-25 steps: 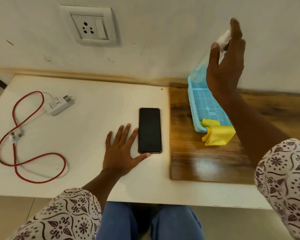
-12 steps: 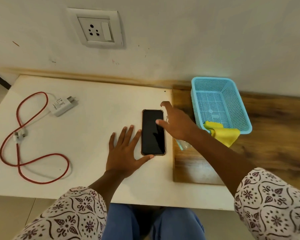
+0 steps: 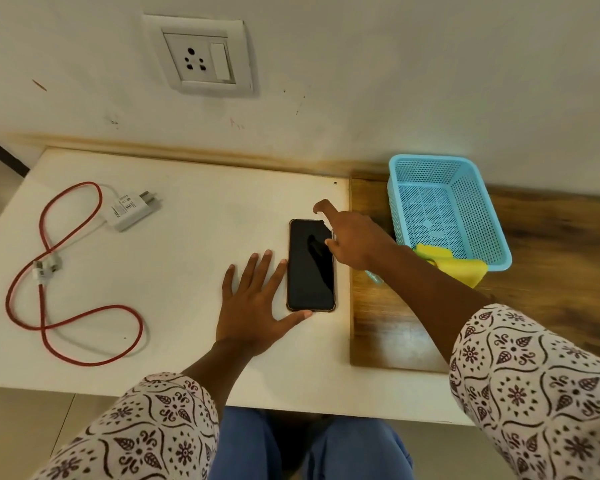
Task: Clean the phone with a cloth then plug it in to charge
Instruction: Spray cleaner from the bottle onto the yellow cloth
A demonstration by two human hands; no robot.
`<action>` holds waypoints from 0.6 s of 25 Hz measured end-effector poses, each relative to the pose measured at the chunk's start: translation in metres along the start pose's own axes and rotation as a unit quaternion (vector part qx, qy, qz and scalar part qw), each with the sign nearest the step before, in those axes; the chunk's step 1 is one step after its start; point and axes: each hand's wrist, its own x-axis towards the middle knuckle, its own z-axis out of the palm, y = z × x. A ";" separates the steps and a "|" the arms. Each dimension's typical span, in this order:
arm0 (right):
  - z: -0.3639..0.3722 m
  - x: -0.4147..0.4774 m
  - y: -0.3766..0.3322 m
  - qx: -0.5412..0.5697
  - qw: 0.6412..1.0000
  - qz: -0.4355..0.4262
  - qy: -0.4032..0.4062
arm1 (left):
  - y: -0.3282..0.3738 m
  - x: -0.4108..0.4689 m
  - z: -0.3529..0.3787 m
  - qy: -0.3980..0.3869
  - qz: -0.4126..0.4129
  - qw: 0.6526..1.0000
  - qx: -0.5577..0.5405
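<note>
A black phone (image 3: 310,268) lies screen-up on the white table (image 3: 194,258). My left hand (image 3: 257,306) rests flat and open just left of it, thumb touching the phone's lower edge. My right hand (image 3: 352,237) hovers over the phone's upper right corner, curled around a clear spray bottle (image 3: 374,277) that is mostly hidden under the hand and wrist. A yellow cloth (image 3: 452,266) hangs over the front rim of the blue basket (image 3: 430,164). The white charger plug (image 3: 132,209) with its red cable (image 3: 90,311) lies at the left.
A wall socket with a switch (image 3: 201,57) sits on the wall above the table's back edge. The basket stands on a dark wooden board (image 3: 551,271) that adjoins the table on the right. My knees are under the front edge.
My right hand lifted the spray bottle out of the basket, brought it down left to the phone, and now sits slightly further over the screen. The left hand has stayed put.
</note>
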 end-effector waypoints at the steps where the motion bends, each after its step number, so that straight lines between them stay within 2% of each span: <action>1: 0.000 0.001 0.001 0.003 1.000 -0.006 -0.008 | 0.000 0.000 0.000 0.000 0.000 1.000 0.002; 7: 0.000 -0.011 -0.001 0.007 0.999 -0.002 -0.035 | -0.001 0.000 0.002 0.002 0.001 1.000 0.005; 11: 0.003 -0.038 -0.011 0.071 0.997 0.018 -0.024 | -0.001 0.000 0.002 0.004 0.003 1.000 -0.002; 15: 0.017 -0.064 -0.022 0.059 0.997 0.001 -0.048 | -0.002 -0.001 0.004 0.005 0.000 1.000 -0.002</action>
